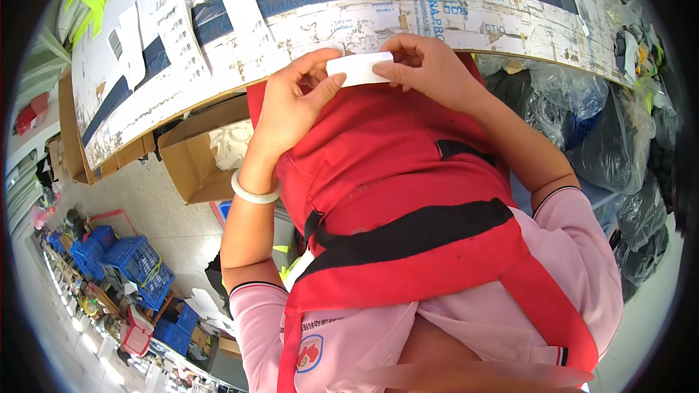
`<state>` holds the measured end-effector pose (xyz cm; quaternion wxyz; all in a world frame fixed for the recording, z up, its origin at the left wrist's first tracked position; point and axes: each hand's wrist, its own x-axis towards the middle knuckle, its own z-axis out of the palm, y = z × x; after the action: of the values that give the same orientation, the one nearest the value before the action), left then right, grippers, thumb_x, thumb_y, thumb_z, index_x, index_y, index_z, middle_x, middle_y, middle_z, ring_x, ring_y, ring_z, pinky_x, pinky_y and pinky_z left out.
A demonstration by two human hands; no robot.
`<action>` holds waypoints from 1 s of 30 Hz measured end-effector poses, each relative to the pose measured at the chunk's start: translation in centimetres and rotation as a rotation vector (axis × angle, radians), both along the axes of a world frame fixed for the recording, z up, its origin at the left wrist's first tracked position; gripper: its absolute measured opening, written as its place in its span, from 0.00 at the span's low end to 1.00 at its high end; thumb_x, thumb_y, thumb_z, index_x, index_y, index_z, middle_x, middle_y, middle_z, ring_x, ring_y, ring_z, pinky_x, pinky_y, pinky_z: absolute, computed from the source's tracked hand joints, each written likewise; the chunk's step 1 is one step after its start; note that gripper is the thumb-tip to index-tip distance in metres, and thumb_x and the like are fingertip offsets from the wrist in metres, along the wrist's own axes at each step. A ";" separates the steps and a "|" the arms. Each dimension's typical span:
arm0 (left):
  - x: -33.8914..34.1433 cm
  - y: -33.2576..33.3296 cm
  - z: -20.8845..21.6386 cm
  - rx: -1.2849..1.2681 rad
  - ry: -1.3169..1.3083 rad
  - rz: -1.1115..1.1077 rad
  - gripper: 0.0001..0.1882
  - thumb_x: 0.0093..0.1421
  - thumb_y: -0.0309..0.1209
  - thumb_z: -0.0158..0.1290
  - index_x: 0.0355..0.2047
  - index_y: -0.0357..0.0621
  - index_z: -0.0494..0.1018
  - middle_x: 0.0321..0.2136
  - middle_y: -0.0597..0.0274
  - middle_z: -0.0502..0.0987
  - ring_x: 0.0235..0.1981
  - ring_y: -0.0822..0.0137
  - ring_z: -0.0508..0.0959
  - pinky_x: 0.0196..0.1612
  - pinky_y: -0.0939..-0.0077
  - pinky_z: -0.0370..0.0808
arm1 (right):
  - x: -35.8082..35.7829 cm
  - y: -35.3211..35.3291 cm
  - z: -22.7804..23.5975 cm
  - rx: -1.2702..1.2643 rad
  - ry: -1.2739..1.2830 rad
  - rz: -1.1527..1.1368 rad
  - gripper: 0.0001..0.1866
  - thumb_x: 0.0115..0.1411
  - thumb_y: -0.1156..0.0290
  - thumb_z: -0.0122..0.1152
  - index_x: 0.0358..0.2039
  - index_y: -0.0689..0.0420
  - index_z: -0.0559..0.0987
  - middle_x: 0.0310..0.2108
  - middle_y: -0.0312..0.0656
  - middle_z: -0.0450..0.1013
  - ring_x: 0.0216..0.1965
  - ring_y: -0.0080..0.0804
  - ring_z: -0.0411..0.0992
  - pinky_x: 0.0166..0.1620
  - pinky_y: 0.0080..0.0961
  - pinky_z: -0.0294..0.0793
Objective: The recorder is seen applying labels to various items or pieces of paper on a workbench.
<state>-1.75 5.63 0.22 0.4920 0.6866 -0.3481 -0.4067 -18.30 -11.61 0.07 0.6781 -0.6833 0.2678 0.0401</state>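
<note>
Item: 1 small white rectangular strip (357,70), material n/a (can't tell paper from cloth). Loc.: betw. the two hands, at the near edge of the worn white counter (524,18) w/ dark-blue bands and blue print; in view it overlaps both that edge and the bright-red cloth apron (393,131). Contact w/ counter: can't tell.

L hand (295,94): thumb & index finger nearly closed at the strip's L end, thumb tip at the lower L corner; other fingers curled in.

R hand (429,65): fingers pinched on the R end, thumb flat on the near face, index finger bent at the upper edge.

Appearance: plain white, longer than tall, approx. level w/ R end slightly higher; lower edge faintly bowed. Far face hidden.

Adj. items: white paper strips w/ barcodes (186,40), on counter, L side; smooth white ring bracelet (255,191), L wrist; open brown cardboard box (178,167), below counter edge, L; blue plastic lattice crate (142,266), on floor, far L; clear plastic bags w/ dark contents (611,138), R of the wearer.
</note>
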 end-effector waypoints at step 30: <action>1.3 -2.0 0.1 -0.048 -0.876 -0.144 0.33 0.47 0.28 0.65 0.55 0.44 0.69 0.51 0.54 0.72 0.49 0.54 0.72 0.51 0.65 0.71 | 2.5 -1.6 -0.4 -1.144 -0.177 0.216 0.28 0.51 0.59 0.69 0.52 0.49 0.73 0.47 0.43 0.68 0.49 0.43 0.68 0.51 0.35 0.71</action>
<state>-0.40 3.64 0.35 0.2841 0.7566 -0.5800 -0.1023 -15.82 -13.23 -0.35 0.2133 -0.9647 0.1183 -0.0993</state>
